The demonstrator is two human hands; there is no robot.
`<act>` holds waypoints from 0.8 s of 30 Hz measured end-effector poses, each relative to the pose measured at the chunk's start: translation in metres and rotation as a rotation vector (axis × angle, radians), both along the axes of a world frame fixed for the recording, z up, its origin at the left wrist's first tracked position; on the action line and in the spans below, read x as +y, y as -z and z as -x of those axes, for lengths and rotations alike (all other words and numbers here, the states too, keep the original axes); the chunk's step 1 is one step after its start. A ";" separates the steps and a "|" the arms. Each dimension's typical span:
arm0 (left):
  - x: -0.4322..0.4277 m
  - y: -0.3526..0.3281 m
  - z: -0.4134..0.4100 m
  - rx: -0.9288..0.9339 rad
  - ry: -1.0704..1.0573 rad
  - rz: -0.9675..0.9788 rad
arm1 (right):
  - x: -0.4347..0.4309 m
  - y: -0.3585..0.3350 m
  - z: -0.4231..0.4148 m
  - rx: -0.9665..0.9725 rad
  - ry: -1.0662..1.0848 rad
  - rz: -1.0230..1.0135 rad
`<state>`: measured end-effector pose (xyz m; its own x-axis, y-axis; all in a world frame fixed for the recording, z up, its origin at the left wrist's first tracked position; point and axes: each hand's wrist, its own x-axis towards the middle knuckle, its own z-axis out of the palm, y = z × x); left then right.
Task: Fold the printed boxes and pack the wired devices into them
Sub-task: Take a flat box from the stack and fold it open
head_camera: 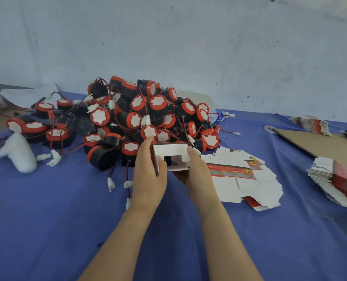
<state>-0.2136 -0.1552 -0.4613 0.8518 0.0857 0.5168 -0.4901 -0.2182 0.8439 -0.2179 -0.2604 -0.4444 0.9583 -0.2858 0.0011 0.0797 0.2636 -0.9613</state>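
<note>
Between both hands sits a small white folded box (171, 154), its flaps partly closed, with something dark showing inside through the gap. My left hand (149, 169) grips the box's left side, thumb on the front flap. My right hand (197, 169) holds its right side and underside. Just behind the box lies a big heap of black wired devices (140, 116) with red caps, red wires and white plugs. Flat unfolded printed boxes (247, 179), white with red and yellow print, lie on the cloth right of my right hand.
A blue cloth (57, 209) covers the table. A thick stack of flat boxes (337, 179) lies at the right edge beside a brown cardboard sheet (314, 142). White padding (20, 153) and loose devices (36, 126) lie at left. A water bottle (218, 116) lies behind the heap.
</note>
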 end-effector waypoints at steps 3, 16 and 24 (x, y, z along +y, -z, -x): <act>0.002 -0.001 -0.003 0.095 0.045 0.060 | 0.000 -0.003 0.003 -0.010 -0.089 -0.119; 0.009 -0.008 -0.010 0.187 0.223 0.296 | -0.017 0.000 0.011 -0.115 -0.171 0.162; 0.006 -0.010 0.000 0.021 0.298 0.006 | -0.014 0.004 0.009 -0.128 -0.016 0.215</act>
